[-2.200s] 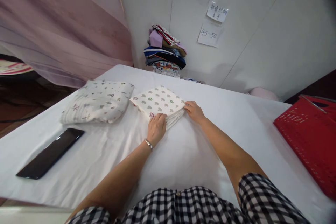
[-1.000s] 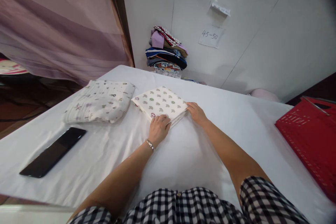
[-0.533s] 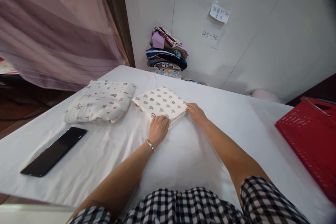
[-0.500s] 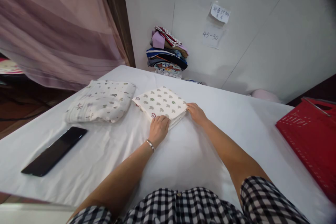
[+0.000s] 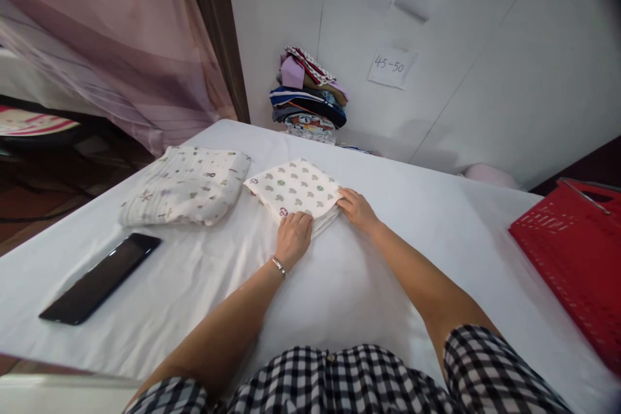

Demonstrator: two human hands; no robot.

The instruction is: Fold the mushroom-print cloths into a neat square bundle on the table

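A folded white cloth [image 5: 298, 186] with grey, green and red mushroom prints lies on the white-covered table, one corner pointing towards me. My left hand [image 5: 294, 237] has its fingers bent over the near left edge, holding it near the front corner. At the right corner, my right hand [image 5: 358, 208] pinches the layered edge between thumb and fingers. Its thumb is mostly hidden. Just left of this cloth lies a larger folded white cloth [image 5: 189, 186] with small scattered prints, touched by neither hand.
A black phone [image 5: 101, 279] lies at the table's left front. On the right stands a red perforated basket [image 5: 572, 259]. A stack of folded clothes [image 5: 309, 97] rises beyond the far edge, against the wall. A pink sheer curtain [image 5: 116, 45] hangs at the left.
My right hand has shifted slightly left, further onto the cloth's right corner. My left hand stays nearly in place. The upper wall note has flapped up, and the curtain has swayed.
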